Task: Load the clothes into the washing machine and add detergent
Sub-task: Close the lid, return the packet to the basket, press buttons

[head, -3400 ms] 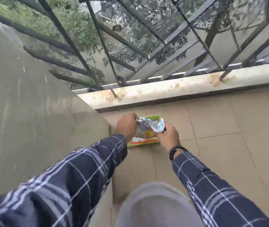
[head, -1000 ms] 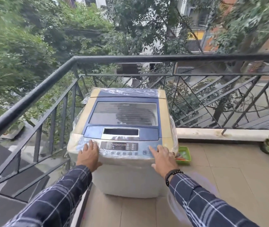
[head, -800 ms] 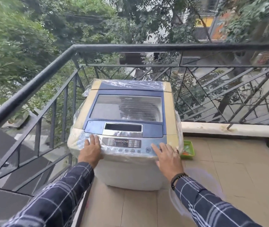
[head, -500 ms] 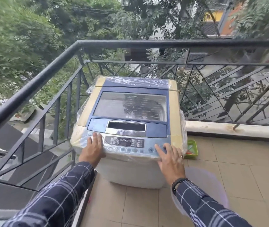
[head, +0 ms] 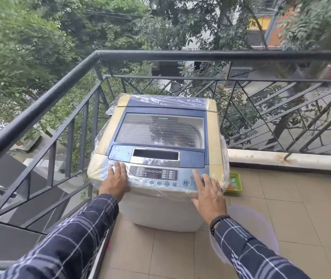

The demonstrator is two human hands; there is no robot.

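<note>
Fingers (head: 197,175) of the right hand (head: 209,193) lie spread, empty, index at the power button (head: 192,177) just ahead; the left hand (head: 116,180) rests flat on the washing machine (head: 160,150), lid closed.

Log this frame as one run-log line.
lid: closed | left hand: flat on control panel | right hand: index finger at buttons | green tray: floor

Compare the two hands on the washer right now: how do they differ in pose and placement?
The left hand lies flat with fingers together at the left end of the control panel; the right hand is at the right end, fingers spread, index finger reaching toward the round buttons. The right wrist carries a dark beaded bracelet; the left shows none. Both rest, holding nothing, on the plastic-wrapped washing machine.
</note>
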